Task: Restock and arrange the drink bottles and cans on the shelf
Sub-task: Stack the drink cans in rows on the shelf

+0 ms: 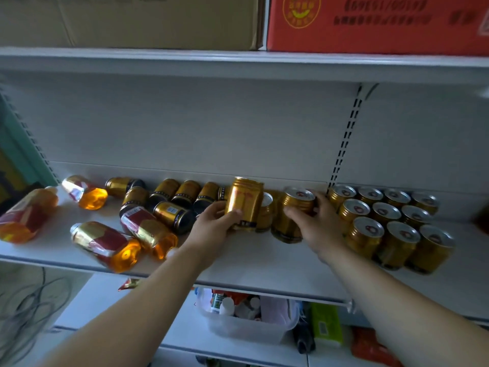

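A tilted can point(244, 202) is clamped by fingers of the left hand point(213, 221); an upright can point(292, 215), at its 3 o'clock, by the right hand point(318, 225). Ten cans point(386, 211) are counted at 3 o'clock, four bottles point(105, 243) at 9 o'clock.

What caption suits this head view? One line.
Left hand grips a tilted gold metal can; right hand holds an upright gold metal can on the white shelf.

White shelf point(251, 260): bottles point(105, 245) & dark-ended cans point(185, 193) lying at L, upright gold cans point(383, 213) in rows at R.
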### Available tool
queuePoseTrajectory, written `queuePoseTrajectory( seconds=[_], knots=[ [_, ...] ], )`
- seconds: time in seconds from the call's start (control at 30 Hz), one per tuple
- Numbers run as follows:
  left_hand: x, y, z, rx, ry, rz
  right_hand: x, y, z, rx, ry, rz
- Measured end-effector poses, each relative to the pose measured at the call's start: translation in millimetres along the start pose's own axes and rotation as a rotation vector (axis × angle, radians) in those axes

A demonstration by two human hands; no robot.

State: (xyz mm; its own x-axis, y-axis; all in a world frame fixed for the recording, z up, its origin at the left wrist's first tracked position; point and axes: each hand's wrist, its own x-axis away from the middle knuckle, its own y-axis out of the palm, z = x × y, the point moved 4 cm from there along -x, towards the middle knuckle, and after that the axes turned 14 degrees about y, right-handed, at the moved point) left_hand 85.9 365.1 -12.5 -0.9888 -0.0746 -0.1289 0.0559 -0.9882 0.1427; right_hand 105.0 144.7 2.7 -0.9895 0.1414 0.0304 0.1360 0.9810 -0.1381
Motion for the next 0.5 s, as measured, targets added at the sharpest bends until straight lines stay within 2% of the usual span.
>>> queuePoseTrajectory(
  seconds=[0.1, 0.23, 0.33, 0.5],
  knots=[
    [8.4, 15.8, 16.1, 0.254, -0.032, -0.115, 9.0, -7.5, -12.6, -0.115, 0.028, -0.023],
    [14.9, 37.8, 30.1, 0.380, -0.069, -0.384, 36.0, -23.8, -19.8, -0.217, 0.081, -0.010],
    [19.0, 62.6, 31.3, 0.315, -0.054, -0.519, 61.3, -46.6, -16.9, -0.193, 0.090, 0.081],
    [37.6, 119.1, 27.3, 0.187, -0.014, -0.619, 108.4, -106.7, -8.5, -0.171, 0.057, 0.314]
  ],
)
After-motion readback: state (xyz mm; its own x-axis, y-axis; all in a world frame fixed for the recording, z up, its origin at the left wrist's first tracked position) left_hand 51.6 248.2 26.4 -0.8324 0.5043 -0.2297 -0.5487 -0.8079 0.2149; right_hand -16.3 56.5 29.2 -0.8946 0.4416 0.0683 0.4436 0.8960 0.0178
